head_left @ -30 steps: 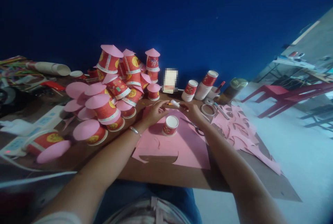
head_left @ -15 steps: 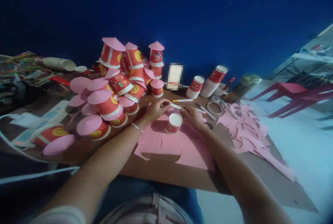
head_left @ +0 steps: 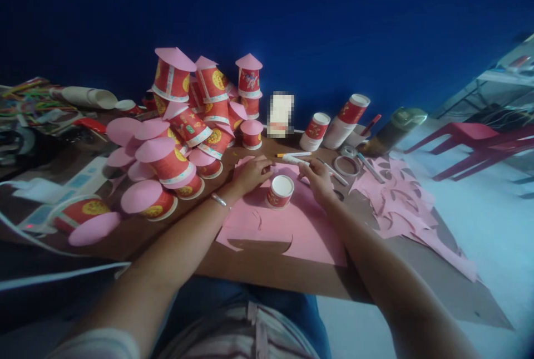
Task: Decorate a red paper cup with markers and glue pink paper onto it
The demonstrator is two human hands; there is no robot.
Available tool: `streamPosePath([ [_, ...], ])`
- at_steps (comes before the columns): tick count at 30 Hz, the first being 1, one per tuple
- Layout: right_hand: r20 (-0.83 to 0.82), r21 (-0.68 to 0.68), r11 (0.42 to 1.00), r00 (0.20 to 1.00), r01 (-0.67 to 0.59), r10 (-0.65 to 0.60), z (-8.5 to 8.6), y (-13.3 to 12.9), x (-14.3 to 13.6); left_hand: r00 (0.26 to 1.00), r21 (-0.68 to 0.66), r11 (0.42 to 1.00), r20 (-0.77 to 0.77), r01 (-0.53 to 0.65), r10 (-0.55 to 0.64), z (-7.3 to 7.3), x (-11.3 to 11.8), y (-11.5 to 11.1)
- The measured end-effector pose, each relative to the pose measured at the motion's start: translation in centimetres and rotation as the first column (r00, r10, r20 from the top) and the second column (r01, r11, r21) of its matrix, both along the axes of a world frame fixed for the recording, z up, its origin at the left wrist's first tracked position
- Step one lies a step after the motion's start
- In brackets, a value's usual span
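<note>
My right hand (head_left: 317, 176) is closed round a slim white pen (head_left: 294, 161), its tip pointing left above the pink paper. To the left, my left hand (head_left: 255, 173) has its fingers curled together; anything small between them is hidden. Between the hands stands a red and white paper cup (head_left: 280, 198), its pale round end upward, and neither hand touches it. Under the cup lies a pink paper sheet (head_left: 317, 236) with curved cut edges and a large cut-out at the front.
Red cups with pink cone tops (head_left: 161, 161) crowd the left, beside a white power strip (head_left: 69, 189). Stacked cups (head_left: 346, 119) and a tape roll (head_left: 347, 166) stand behind right. Pink paper scraps (head_left: 400, 197) cover the right side. A red stool (head_left: 463, 136) stands beyond.
My hands were close together on the white pen. They have drawn apart; my right hand keeps the pen and has moved right. The view has shifted slightly.
</note>
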State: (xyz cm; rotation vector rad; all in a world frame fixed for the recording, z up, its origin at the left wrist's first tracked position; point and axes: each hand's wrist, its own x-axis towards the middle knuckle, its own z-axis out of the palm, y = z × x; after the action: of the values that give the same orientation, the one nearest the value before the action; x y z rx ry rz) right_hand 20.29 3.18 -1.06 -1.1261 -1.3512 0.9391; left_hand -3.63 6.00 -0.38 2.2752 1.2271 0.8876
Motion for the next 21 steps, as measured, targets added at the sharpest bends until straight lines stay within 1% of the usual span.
streamPosePath([
  [2, -0.109, -0.065, 0.994, 0.991, -0.083, 0.076, 0.0, 0.0, -0.2, 1.000, 0.003, 1.000, -0.002, 0.019, -0.019, 0.2, 0.0, -0.1],
  [3, -0.149, -0.086, 0.989, 0.983, -0.124, 0.110, 0.0, 0.0, -0.4, 0.999, 0.001, 1.000, 0.033, 0.011, -0.011, 0.2, 0.1, -0.2],
  [5, -0.181, -0.103, 0.978, 0.970, -0.182, 0.161, 0.1, -0.1, -0.6, 0.987, -0.023, 1.000, 0.158, -0.006, 0.010, -0.1, 0.3, -0.1],
  [8, -0.187, -0.120, 0.970, 0.964, -0.213, 0.188, 0.1, -0.4, -1.0, 0.936, -0.093, 0.995, 0.351, 0.026, 0.008, -0.6, 0.5, 0.0],
  [10, -0.215, -0.140, 0.967, 0.960, -0.212, 0.179, 0.0, -0.6, -1.1, 0.911, -0.118, 0.992, 0.413, 0.046, 0.007, -0.8, 0.6, 0.0],
  [14, -0.277, -0.145, 0.971, 0.950, -0.191, 0.146, -0.1, -0.4, -1.0, 0.883, -0.094, 0.994, 0.470, 0.053, -0.002, -0.7, 0.7, 0.0],
  [17, -0.266, -0.173, 0.963, 0.951, -0.208, 0.158, 0.0, -0.2, -0.9, 0.876, -0.031, 0.998, 0.481, 0.048, -0.027, -0.3, 0.8, -0.1],
  [21, -0.240, -0.207, 0.952, 0.955, -0.227, 0.175, 0.0, -0.3, -0.7, 0.883, 0.048, 0.996, 0.462, 0.072, -0.086, 0.3, 0.9, -0.3],
])
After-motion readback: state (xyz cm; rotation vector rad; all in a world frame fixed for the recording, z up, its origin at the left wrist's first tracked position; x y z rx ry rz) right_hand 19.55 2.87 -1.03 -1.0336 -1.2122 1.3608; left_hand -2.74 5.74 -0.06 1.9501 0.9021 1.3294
